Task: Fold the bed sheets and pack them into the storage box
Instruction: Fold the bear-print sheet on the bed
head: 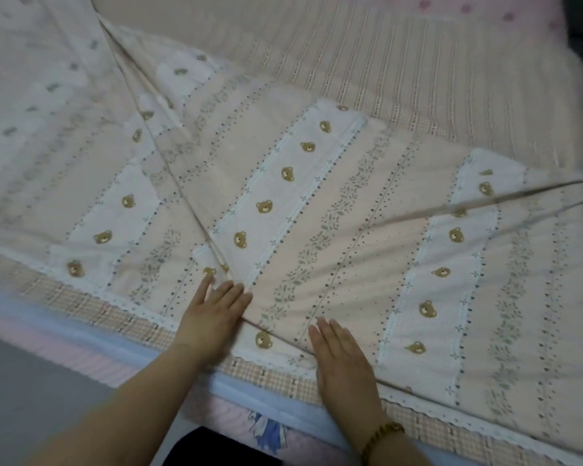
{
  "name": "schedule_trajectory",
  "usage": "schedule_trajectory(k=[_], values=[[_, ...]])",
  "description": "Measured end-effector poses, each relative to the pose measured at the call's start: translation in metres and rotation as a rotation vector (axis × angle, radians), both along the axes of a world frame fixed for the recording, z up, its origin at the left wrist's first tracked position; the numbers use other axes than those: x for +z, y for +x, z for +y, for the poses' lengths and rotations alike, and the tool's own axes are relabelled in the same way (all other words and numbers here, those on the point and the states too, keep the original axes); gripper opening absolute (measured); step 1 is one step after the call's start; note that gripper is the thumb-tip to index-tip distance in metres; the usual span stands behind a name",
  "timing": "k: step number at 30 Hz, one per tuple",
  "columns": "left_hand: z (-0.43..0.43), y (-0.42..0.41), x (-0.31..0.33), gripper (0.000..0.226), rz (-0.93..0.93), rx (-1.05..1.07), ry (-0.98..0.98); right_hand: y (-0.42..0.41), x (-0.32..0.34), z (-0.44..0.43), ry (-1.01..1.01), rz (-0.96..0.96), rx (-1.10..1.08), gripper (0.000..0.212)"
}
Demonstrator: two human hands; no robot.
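Pressing down near the bed's front edge: both hands lie flat on the bear-print bed sheet [350, 230], nothing gripped. Left hand [212, 317] is palm down, fingers straight and close together, tips pointing toward the far side. It rests where a long folded edge running diagonally from the far-left corner comes down to the front. Right hand [342, 358] is near it on the right, also palm down with fingers straight and together, heel of the hand at the sheet's white lace hem. The 2 hands are apart, with a strip of sheet and 1 bear face between them. Beaded bracelet [382, 435] on the right wrist.

The sheet covers most of the bed from the front edge to past the middle, in at least 2 overlapping layers. A 2nd long crease crosses in from the right edge. The sheet's left part is washed out and blurred, print hard to read there. It is cut off at both sides of the frame, so its full extent can't be told.

Along the front edge a checked cover [91, 311] shows under the hem, then a pale blue band [260, 396]. On the far side is a striped beige mattress cover [384, 62]. Pink spotted fabric [485, 11] sits at the far-right corner, blurred. Grey floor [31, 381] at lower left. Dark cloth [216, 447] between the forearms is cut off, can't tell what it is.
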State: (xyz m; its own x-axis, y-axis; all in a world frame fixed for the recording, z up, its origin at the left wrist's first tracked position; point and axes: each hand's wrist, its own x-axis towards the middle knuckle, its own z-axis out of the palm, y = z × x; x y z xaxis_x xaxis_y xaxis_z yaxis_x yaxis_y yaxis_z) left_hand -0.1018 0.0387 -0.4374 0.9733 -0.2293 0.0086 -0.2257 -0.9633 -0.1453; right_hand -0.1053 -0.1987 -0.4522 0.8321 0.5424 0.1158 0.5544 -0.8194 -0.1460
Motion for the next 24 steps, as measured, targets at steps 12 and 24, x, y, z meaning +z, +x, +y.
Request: schedule_trajectory(k=[12, 24], values=[[0.187, 0.132, 0.014, 0.042, 0.007, -0.25, 0.027, 0.063, 0.006, 0.212, 0.044, 0.072, -0.202, 0.055], [0.255, 0.145, -0.002, 0.05, -0.025, -0.273, -0.103, 0.08, 0.004, 0.263, 0.26, -0.078, -0.369, 0.034]])
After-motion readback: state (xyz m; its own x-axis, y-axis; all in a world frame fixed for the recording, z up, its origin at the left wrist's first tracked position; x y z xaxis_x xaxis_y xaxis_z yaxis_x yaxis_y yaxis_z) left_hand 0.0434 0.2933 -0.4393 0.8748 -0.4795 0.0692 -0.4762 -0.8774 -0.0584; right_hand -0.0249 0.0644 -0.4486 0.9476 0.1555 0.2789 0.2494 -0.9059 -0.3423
